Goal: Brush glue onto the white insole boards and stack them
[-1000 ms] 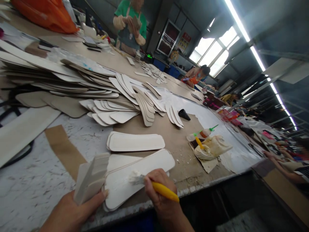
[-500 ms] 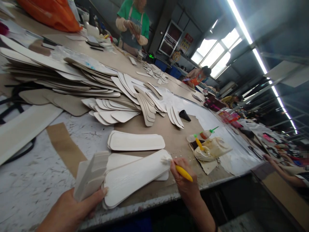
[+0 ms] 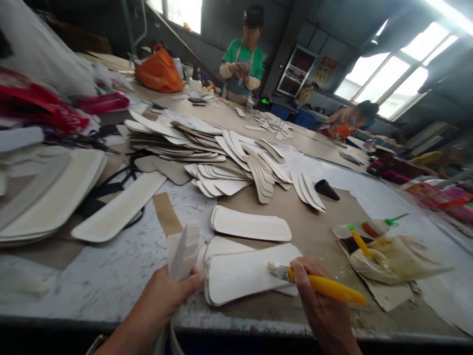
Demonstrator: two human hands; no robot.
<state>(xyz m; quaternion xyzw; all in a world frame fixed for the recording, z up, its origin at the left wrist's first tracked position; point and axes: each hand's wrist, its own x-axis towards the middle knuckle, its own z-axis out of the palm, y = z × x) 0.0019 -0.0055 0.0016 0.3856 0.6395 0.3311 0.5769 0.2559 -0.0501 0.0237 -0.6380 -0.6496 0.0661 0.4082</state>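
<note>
My right hand is closed round a yellow-handled glue brush; its bristles rest on the right end of a long white insole piece lying at the table's near edge. My left hand grips a stack of white pieces, held upright by its lower end, and its thumb touches the left end of the piece under the brush. More white pieces lie beneath that one. A second small pile of insole pieces lies just behind it.
Fanned heaps of cut pieces cover the table's middle. A glue-stained rag with a second yellow brush and a squeeze bottle lie at the right. A black cone stands behind. Two other people work at the far end.
The camera has swung left and up, so the table's left side shows. The brush has stayed near the right end of the piece after an earlier stroke from its middle. My left hand keeps its stack.
</note>
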